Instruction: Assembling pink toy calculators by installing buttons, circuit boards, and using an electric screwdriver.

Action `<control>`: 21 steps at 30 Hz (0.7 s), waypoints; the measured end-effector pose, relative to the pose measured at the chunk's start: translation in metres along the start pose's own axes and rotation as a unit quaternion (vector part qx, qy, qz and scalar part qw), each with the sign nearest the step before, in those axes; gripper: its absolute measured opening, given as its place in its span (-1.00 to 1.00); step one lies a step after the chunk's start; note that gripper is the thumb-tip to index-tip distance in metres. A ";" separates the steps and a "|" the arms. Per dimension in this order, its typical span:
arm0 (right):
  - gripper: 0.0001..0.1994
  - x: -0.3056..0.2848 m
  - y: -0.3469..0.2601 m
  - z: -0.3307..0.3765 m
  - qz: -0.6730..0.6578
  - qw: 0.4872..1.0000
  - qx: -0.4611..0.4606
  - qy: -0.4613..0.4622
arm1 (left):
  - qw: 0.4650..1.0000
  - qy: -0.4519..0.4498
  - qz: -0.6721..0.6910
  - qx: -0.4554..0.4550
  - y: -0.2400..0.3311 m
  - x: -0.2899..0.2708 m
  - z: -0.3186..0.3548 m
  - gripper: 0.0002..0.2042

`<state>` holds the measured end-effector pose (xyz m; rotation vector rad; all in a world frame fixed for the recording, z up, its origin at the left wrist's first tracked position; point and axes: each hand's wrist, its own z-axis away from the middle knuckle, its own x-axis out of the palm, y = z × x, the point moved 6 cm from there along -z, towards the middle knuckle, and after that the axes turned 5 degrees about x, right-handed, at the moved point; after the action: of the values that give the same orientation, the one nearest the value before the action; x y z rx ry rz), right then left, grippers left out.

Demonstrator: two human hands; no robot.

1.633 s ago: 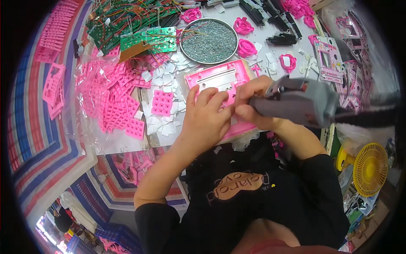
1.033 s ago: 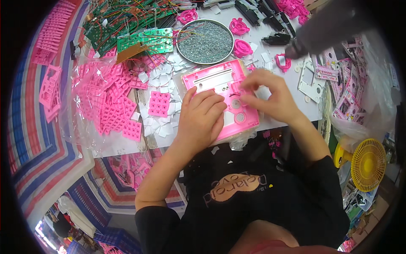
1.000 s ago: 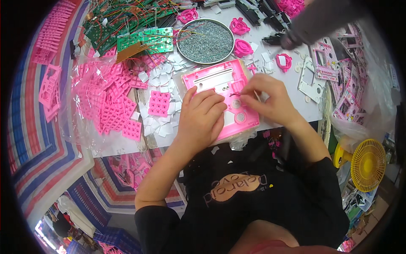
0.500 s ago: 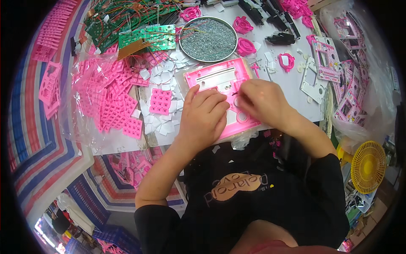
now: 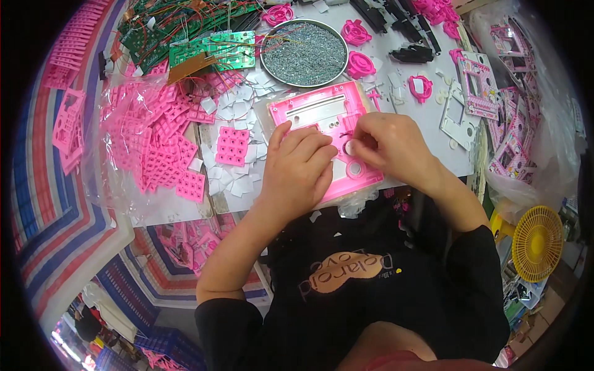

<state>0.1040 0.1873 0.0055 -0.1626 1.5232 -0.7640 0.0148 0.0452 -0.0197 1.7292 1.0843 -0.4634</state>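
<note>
Both grips press the pink plastic housing [image 5: 334, 139]: left hand [image 5: 297, 170] flat steadying it, right hand [image 5: 387, 145] pinching something small at 3 o'clock; screw dish [image 5: 303, 52] waits at 12.

Black long-sleeved top, sleeves pushed up to elbows, forearms bare. Tan heart-shaped patch on chest with dark lettering, small yellow dot beside it. Left hand [image 5: 297, 170] and right hand [image 5: 390, 148] bare, no rings, watch or gloves visible.

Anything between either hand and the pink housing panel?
Nothing visible. The left hand lies flat on the pink housing panel, and the right hand works with its fingertips at the panel's middle, near a round hole.
</note>
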 end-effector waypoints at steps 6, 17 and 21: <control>-0.86 0.012 -0.011 -0.001 0.101 0.993 -0.047 0.023 | 1.000 -0.001 -0.002 0.000 -0.001 0.000 0.000 -0.80; -0.81 0.008 -0.012 -0.005 0.080 0.997 -0.010 -0.008 | 1.000 -0.013 -0.003 0.012 0.000 -0.001 0.002 -0.77; -0.84 0.010 -0.011 -0.003 0.073 0.997 -0.005 0.009 | 0.999 -0.025 -0.021 0.039 0.000 0.000 0.003 -0.73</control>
<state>0.0959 0.1744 0.0029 -0.0510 1.5379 -0.6444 0.0155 0.0422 -0.0206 1.7565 1.0803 -0.5805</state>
